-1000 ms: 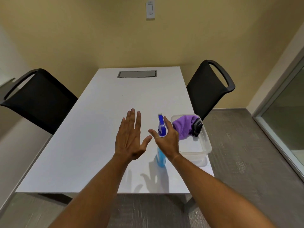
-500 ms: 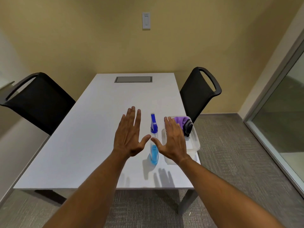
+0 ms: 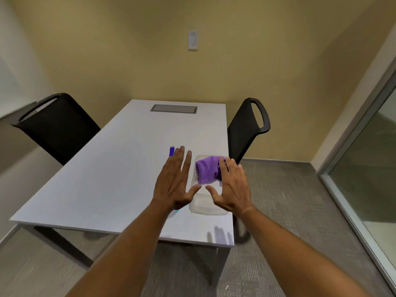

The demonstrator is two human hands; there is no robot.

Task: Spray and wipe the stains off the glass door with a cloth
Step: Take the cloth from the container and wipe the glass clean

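Both my hands hover flat over the near right part of the white table (image 3: 107,179), fingers spread and holding nothing. My left hand (image 3: 174,181) covers most of the spray bottle (image 3: 171,151); only its blue top shows above my fingertips. My right hand (image 3: 232,189) is above the clear plastic tub (image 3: 201,205), partly over the purple cloth (image 3: 206,170) bunched inside it. The glass door (image 3: 368,168) stands at the right edge of the view.
A black chair (image 3: 55,125) sits at the table's left side and another black chair (image 3: 246,127) at its right. A grey cable hatch (image 3: 173,108) is set in the table's far end. Grey carpet (image 3: 289,211) runs between table and door.
My right hand let go of the spray bottle and opened, moving right over the tub. My left hand shifted right in front of the bottle. The view backed away from the table.
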